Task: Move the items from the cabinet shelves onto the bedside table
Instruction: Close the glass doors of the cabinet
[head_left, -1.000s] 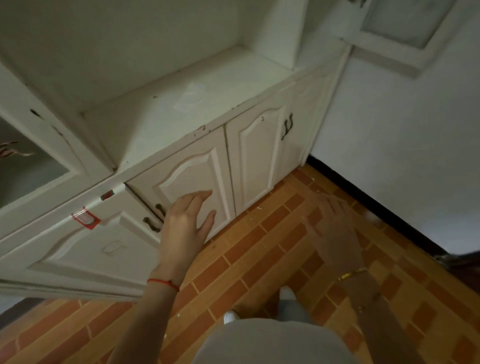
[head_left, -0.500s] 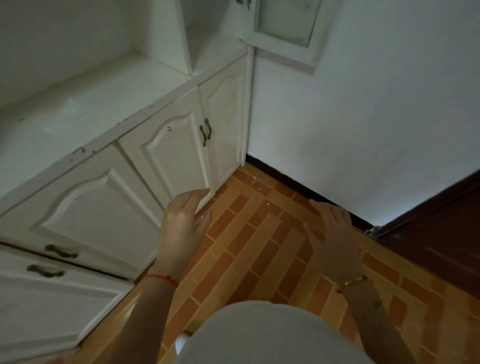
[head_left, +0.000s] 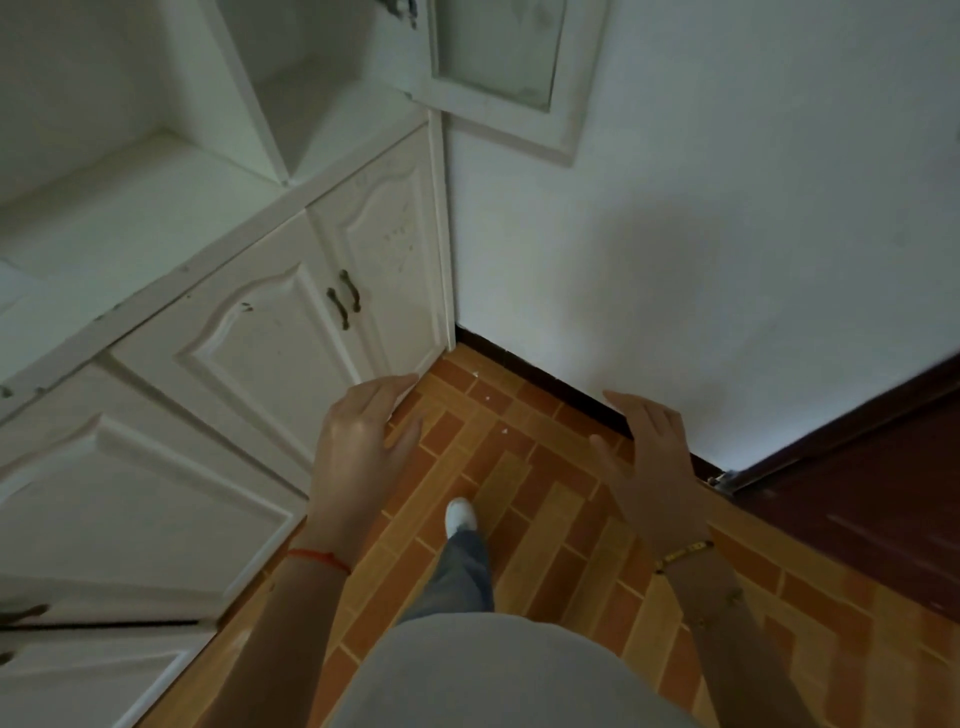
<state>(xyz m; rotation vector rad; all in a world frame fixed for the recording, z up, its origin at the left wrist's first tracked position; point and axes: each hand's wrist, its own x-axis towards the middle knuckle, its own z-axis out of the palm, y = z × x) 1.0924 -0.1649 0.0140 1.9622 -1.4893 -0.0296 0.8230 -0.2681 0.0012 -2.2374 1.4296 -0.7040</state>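
We hold both hands out empty, fingers spread: our left hand (head_left: 358, 441) near the cabinet (head_left: 270, 332), our right hand (head_left: 654, 457) over the tiled floor (head_left: 519, 499). Our shoe (head_left: 461, 515) is stepping forward. No items show, and no bedside table. The shelves (head_left: 171, 208) in sight look bare, so we judge this part is cleared, or we are walking between trips; how much remains we cannot tell. Beyond, lower doors stand shut, a glass door (head_left: 498, 78) hangs open against the white wall (head_left: 727, 234), and a dark door (head_left: 883, 493) lies to the right.
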